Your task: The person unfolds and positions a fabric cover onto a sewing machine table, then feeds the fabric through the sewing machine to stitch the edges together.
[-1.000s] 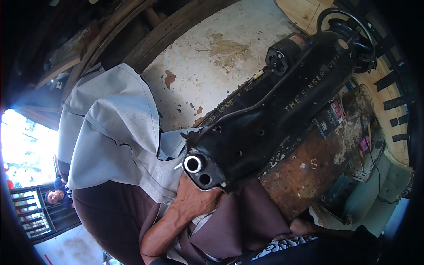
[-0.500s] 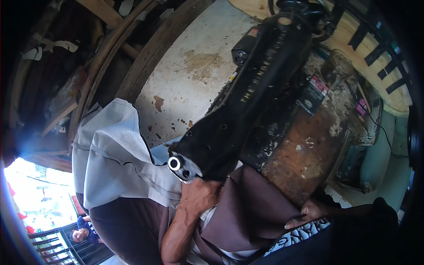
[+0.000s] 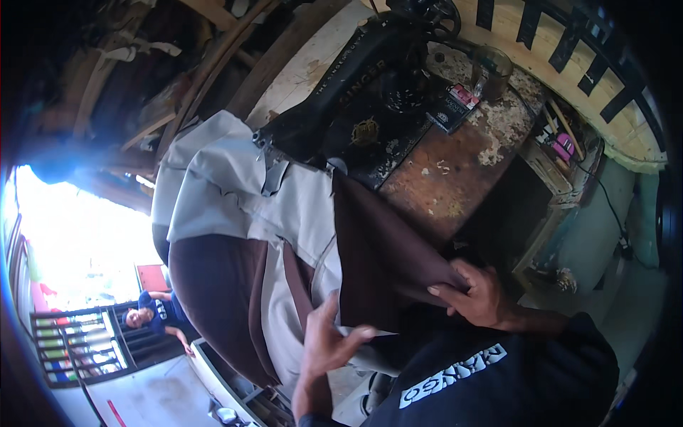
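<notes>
A black sewing machine stands on a worn wooden table. Under its needle end lies a large garment-like piece of cloth, light grey on the left and brown toward the right. My left hand is at the near edge of the cloth, thumb and fingers spread apart; whether it touches the edge is hard to see. Farther right, my right hand pinches the brown cloth between thumb and fingers and holds that side stretched out from the machine.
On the table, right of the machine, are a small dark packet and a clear glass. An open drawer holds a pink item. Wooden pieces crowd the far left. Another person is at the lower left.
The view has tilted and shifted. My left hand has come out from beneath the machine's head toward me, and its fingers have spread. My right hand still grips the brown cloth.
</notes>
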Demonstrator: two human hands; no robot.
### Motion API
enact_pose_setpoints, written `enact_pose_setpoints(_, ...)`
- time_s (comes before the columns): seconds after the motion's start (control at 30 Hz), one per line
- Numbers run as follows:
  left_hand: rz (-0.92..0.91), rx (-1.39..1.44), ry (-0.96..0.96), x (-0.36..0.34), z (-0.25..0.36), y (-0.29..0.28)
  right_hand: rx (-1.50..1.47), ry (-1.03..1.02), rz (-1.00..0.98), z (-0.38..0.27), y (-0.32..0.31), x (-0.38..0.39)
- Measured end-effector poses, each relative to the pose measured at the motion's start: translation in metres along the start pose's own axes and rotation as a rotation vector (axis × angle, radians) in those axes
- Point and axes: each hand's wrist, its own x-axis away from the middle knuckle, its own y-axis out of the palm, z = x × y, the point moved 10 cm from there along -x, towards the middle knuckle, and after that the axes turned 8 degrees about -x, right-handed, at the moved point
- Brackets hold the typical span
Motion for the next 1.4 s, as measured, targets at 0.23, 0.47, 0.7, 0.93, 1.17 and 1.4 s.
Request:
enact_pose_setpoints(0.23,0.633,0.162,0.034,0.024,0.03,-0.001,0.094,-0.85,-0.104,-0.122,0.042,0.012)
enact_pose_setpoints(0.47,0.751,0.505,-0.031,0.038,0.008,-0.016,0.027,-0.893,-0.504,-0.152,0.077,0.001)
enact_pose_setpoints(0.7,0.744,0.394,0.073,0.034,0.011,-0.007,0.268,-1.044,-0.304,-0.173,0.064,0.02)
enact_pose_setpoints(0.93,0.528,-0.182,0.197,0.011,0.066,0.048,0.248,-0.817,-0.125,-0.119,0.003,-0.007)
enact_pose_setpoints(1.17,0.621,-0.09,0.198,0.007,0.056,0.058,0.219,-0.959,-0.045,-0.118,0.001,-0.009)
enact_pose_setpoints(1.4,0.622,-0.064,0.185,0.02,0.06,0.055,0.258,-1.057,-0.088,-0.128,0.025,-0.002)
